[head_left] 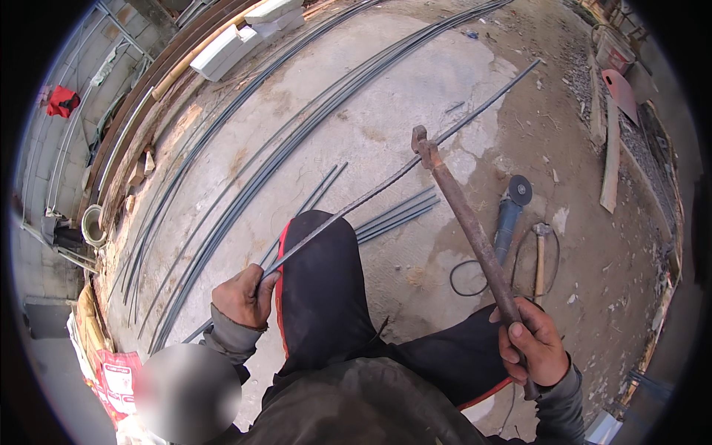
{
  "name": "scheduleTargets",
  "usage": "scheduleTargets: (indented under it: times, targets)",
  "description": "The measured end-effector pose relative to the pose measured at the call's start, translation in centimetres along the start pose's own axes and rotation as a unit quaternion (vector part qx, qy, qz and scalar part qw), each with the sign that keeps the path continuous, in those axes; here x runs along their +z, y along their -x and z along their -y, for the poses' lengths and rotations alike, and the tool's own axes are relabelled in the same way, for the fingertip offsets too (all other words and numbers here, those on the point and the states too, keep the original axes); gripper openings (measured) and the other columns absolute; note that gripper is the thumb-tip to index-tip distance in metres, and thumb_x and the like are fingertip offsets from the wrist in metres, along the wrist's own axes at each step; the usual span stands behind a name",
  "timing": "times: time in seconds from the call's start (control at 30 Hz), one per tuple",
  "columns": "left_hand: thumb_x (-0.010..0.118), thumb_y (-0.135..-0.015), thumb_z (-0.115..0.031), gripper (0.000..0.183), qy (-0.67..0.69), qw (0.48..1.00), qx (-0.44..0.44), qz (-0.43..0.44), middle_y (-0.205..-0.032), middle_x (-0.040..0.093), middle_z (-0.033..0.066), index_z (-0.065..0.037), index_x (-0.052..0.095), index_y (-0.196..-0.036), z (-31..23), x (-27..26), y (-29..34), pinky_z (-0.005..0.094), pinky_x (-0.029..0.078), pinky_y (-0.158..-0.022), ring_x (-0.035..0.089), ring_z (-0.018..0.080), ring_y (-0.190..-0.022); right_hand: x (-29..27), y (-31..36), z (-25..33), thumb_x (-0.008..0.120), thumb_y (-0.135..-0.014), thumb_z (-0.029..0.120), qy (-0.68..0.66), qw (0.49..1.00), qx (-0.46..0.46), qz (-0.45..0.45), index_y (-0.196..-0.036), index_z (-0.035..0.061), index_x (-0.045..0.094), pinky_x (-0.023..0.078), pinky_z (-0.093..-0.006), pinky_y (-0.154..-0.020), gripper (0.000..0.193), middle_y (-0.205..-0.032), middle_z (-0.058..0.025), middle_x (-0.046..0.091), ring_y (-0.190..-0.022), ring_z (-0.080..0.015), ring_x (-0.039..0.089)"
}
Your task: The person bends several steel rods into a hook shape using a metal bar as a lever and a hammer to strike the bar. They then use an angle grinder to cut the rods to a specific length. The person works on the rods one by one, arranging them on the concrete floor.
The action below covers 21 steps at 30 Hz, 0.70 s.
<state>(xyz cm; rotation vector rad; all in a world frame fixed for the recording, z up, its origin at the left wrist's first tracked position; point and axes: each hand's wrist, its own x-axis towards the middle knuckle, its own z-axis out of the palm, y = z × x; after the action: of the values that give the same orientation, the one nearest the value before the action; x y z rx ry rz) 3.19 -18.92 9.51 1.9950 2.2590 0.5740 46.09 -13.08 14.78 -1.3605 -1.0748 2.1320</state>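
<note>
My left hand (242, 298) is closed round a long ribbed steel rebar (354, 203), thumb on top. The bar slants up to the right, passing over my left knee. In my right hand (540, 345) is the lower end of a rusty rebar bending bar (475, 236), fingers wrapped round it. Its notched head (425, 147) meets the rebar toward the far end. Whether the notch fully seats the rebar cannot be seen clearly.
Short cut rebars (397, 215) lie beyond my knees, and long rebars (278, 144) sweep across the concrete at left. An angle grinder (507, 219) with a cord and a hammer (540, 267) lie at right. White blocks (222, 53) and planks (611, 156) line the edges.
</note>
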Motion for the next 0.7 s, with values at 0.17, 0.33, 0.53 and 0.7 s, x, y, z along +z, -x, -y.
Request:
scheduleTargets:
  times: [0.17,0.33,0.53,0.7]
  targets:
    - [0.065,-0.101,-0.030,0.037,0.096,0.991,-0.064,0.069,-0.060,0.048,0.0207,-0.001,0.058,-0.079,-0.9,1.9,2.3,0.0412,0.042,-0.051,0.051,0.0388,-0.051,0.4,0.5,-0.1,0.056,-0.108,0.029,-0.001,1.000,0.020,-0.015,-0.125,-0.0001,0.052,0.033,-0.0223,-0.042,0.034,-0.069,0.0006,0.048,-0.046,-0.0050,0.040]
    - [0.060,-0.105,-0.034,0.043,0.250,0.954,-0.104,0.125,-0.060,0.049,0.0177,0.003,0.063,-0.083,0.1,2.2,2.8,0.0382,0.042,-0.055,0.049,0.0205,-0.053,1.1,0.2,-0.8,0.059,-0.106,0.026,-0.009,1.000,-0.003,-0.003,-0.124,0.0007,0.052,0.031,-0.0209,-0.046,0.032,-0.070,0.0021,0.048,-0.051,-0.0035,0.040]
    - [0.057,-0.107,-0.037,0.048,0.206,0.956,-0.106,0.182,-0.062,0.055,0.0106,0.005,0.064,-0.086,1.3,0.7,2.4,0.0346,0.043,-0.059,0.051,0.0124,-0.062,2.4,-0.1,-0.9,0.059,-0.106,0.024,0.008,1.000,-0.010,-0.008,-0.125,0.0007,0.052,0.031,-0.0210,-0.046,0.032,-0.070,0.0030,0.048,-0.052,-0.0031,0.040]
    - [0.057,-0.107,-0.039,0.051,0.386,0.880,-0.132,0.243,-0.056,0.051,-0.0001,0.000,0.057,-0.074,1.3,1.6,0.6,0.0320,0.036,-0.049,0.044,0.0119,-0.051,2.2,0.3,-1.2,0.060,-0.106,0.026,0.010,0.999,-0.028,-0.013,-0.121,0.0026,0.052,0.034,-0.0214,-0.046,0.028,-0.070,0.0037,0.048,-0.052,-0.0029,0.041]
